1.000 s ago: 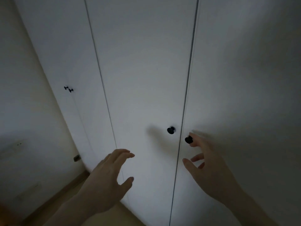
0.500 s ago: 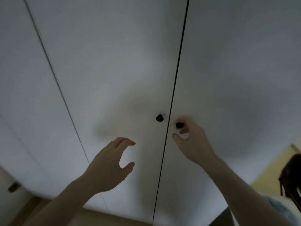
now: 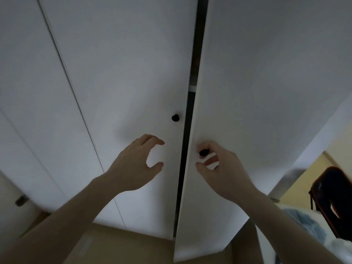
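Right wardrobe door (image 3: 266, 92): white, standing ajar, its inner edge sitting forward of the dark gap (image 3: 187, 130).
Left wardrobe door (image 3: 123, 73): white, lying flush.
My arms: both bare, reaching forward and up from the lower corners.
My right hand (image 3: 222, 166): I am grasping the right knob (image 3: 203, 152), pinching it between thumb and curled fingertips.
My left hand (image 3: 135, 164): released, holding nothing, fingers arching in a loose C, hovering just below the left knob (image 3: 175, 117) and apart from it.
Knobs: small and black, each sitting beside its door's inner edge.
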`<state>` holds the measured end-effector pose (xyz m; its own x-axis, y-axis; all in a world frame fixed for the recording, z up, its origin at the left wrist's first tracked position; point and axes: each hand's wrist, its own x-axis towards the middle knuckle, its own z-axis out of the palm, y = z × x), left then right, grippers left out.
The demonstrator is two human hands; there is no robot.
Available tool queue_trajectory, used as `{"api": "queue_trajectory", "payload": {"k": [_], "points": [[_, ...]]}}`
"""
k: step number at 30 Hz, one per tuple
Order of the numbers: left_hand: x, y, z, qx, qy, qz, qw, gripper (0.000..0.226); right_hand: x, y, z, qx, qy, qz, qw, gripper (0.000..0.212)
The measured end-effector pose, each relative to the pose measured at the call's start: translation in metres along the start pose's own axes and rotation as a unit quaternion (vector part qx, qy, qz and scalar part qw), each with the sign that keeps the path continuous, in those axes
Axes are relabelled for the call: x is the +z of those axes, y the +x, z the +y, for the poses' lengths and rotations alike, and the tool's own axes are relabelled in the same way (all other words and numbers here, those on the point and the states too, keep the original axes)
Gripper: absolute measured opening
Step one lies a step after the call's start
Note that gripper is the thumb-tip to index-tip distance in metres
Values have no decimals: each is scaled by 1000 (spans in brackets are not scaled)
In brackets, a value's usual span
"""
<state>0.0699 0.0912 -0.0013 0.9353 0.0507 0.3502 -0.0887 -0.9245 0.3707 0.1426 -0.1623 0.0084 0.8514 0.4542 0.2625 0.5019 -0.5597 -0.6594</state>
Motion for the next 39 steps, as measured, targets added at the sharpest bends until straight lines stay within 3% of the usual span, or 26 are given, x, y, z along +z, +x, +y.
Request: {"api": "queue_trajectory", "payload": {"k": [5, 13, 21, 25, 30, 34, 36, 39], "points": [[6, -18, 36, 5, 1, 19, 1000, 51, -33, -48, 3, -19, -17, -34, 999, 20], [16, -36, 91, 30, 0, 33, 999, 48, -94, -131, 19, -19, -75, -38, 996, 34], [29, -24, 118, 81, -4, 8, 997, 46, -136, -205, 41, 50, -58, 146, 986, 64], [38, -13, 129, 99, -8, -5, 995, 46, -140, -231, 41, 88, -27, 249, 964, 47], [40, -1, 127, 107, -2, -17, 994, 47, -137, -245, 35, 126, 14, 354, 926, 60], [33, 14, 108, 90, 13, -11, 996, 57, -133, -240, 18, 115, 18, 435, 893, 94], [26, 20, 97, 83, 14, -6, 996, 60, -131, -234, 6, 98, -38, 481, 871, 108], [15, 28, 79, 67, 9, 0, 998, 65, -121, -225, -16, 32, -128, 514, 848, 103]]}}
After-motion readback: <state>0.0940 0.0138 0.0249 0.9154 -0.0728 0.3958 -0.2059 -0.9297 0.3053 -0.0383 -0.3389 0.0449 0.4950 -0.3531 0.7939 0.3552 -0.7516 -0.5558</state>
